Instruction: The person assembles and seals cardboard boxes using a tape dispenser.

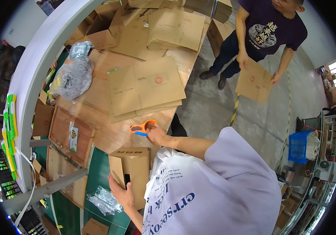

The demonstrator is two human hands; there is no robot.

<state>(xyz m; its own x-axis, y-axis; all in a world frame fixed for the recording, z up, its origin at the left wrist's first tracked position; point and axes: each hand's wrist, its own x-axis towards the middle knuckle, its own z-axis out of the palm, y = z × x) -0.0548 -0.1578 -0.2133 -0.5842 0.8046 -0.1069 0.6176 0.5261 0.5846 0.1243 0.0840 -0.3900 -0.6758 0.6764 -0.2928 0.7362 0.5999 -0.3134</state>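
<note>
My right hand (157,135) is closed round an orange tape dispenser (138,128) with a blue part, just above the near edge of the wooden table. Close to my body stands a cardboard box (139,176), its top flaps partly raised and a dark gap showing at its left side. Against that left side rests my left hand (121,192), fingers stretched out and thumb apart, touching the cardboard. Beyond the tape dispenser lies a stack of flat folded cartons (144,88) with red ring marks.
More flat cartons (175,27) are piled at the far end. A clear plastic bag (74,76) sits at left; crumpled clear plastic (105,200) lies beside the box on the green surface. A co-worker (271,31) stands at right holding a flat carton (254,81). A blue crate (298,147) is farther right.
</note>
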